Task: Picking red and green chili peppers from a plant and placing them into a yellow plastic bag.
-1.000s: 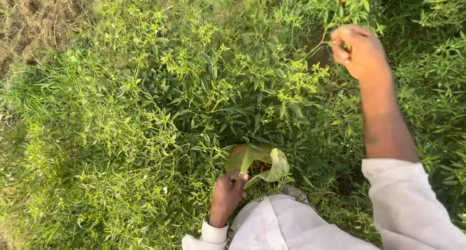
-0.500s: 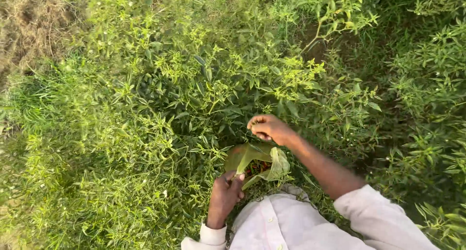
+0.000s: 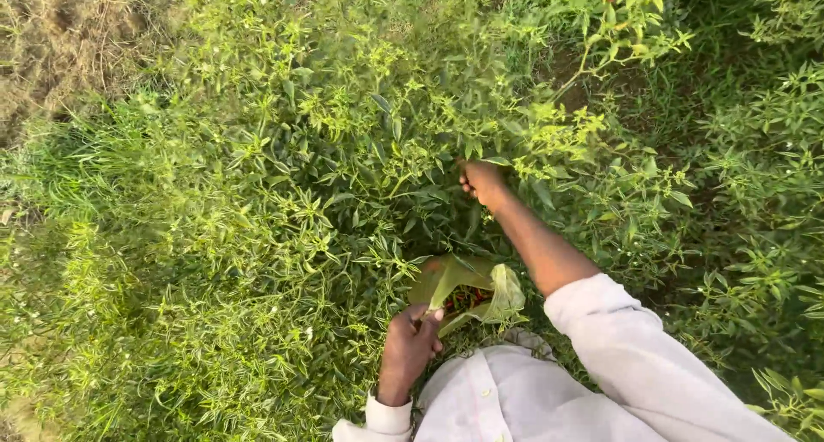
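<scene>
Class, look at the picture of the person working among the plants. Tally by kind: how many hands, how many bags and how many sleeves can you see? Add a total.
Hands: 2, the left hand and the right hand
Bags: 1, the green bag
Sleeves: 2, the right sleeve and the left cuff
Total: 5

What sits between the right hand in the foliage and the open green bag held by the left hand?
Leafy stems of the plant lie between them, partly overhanging the green bag. The right hand is buried among leaves above the bag; the left hand grips the bag's edge. The bag's mouth is open and shows small red pieces inside.
</scene>
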